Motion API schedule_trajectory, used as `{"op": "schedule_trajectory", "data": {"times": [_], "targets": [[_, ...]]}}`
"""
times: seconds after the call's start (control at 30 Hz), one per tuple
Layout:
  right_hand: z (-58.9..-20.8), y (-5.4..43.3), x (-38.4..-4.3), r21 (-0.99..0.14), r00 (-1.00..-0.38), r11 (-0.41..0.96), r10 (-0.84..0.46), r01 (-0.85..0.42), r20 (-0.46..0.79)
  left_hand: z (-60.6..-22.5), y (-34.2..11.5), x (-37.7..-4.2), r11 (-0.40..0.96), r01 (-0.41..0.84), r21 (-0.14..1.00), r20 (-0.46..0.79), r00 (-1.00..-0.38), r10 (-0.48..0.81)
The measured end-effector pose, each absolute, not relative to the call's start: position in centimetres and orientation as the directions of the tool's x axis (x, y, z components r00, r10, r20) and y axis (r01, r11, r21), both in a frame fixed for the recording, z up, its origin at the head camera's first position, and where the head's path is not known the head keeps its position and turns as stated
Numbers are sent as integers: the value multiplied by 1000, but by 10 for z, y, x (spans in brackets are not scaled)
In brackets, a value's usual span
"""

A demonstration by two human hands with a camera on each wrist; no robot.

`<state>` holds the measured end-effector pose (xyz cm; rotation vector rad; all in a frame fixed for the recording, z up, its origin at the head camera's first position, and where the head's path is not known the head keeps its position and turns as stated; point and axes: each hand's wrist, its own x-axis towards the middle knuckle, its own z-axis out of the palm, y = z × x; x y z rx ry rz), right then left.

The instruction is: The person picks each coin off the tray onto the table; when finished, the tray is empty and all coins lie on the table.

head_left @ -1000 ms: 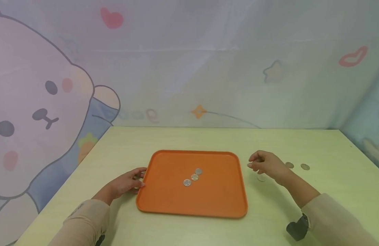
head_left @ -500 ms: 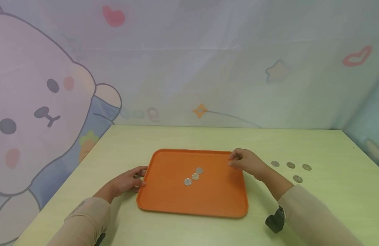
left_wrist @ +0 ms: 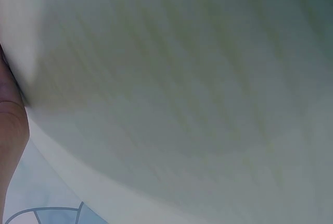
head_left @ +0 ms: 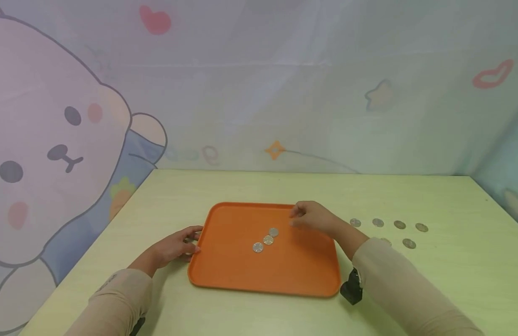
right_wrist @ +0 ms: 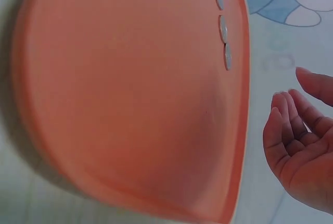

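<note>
Behind everything, a pale cloth backdrop (head_left: pixel 259 102) printed with hearts, stars and a large cartoon animal (head_left: pixel 44 121) at the left. Below it, a pale yellow-green table (head_left: pixel 242 315), reaching back to the cloth. On the table's middle, an orange rectangular tray (head_left: pixel 242 273) with rounded corners and a low raised rim, in the same spot as a second ago.

From the lower right, a beige right sleeve (head_left: pixel 403 284), now further left than before and across the tray's right side; from the lower left, a matching left sleeve (head_left: pixel 120 291), hardly shifted. At the tray's left rim, the left hand (head_left: pixel 171 245), thumb and fingertips touching the edge just as earlier; whether pinching the rim or only resting against it, impossible to tell. Above the tray's far right part, the right hand (head_left: pixel 312 217), a second ago out over the table beyond the tray's right edge; fingers loosely bent, thumb apart from them, nothing visible in the palm (plain enough from the right wrist view). Beneath that wrist, a small black device (head_left: pixel 352 287).

Smallest, the coins: three coins (head_left: pixel 268 240) on the tray in a slanting line, unchanged, the far two touching and the nearest slightly apart; right of the tray, six coins (head_left: pixel 399 224) in view on the table, four in a back row and two nearer, one partly behind the sleeve (only three visible a second ago, with the arm in front).
</note>
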<state>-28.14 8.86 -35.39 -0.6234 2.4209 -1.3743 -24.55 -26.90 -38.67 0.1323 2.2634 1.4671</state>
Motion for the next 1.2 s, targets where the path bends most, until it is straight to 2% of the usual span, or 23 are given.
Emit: {"op": "schedule_trajectory", "data": {"times": [0.5, 0.63, 0.87, 1.0, 1.2], "targets": [[-360, 56, -301, -759, -773, 553, -626, -344, -105, -388, -275, -242, 445, -173, 878, -318, -908, 273], [-362, 51, -306, -721, -773, 597, -620, -352, -136, -389, -275, -241, 435, -173, 884, -316, -906, 280], [-366, 44, -311, -724, -748, 601, -639, -339, -180, -387, -276, -241, 438, -181, 881, -323, -905, 277], [-366, 39, -311, -666, -745, 633, -644, -394, -172, -386, -276, -240, 443, -180, 878, -324, -906, 274], [-366, 32, -306, -596, -766, 691, -615, -408, -189, -387, -277, -239, 436, -185, 881, -324, -907, 270]]}}
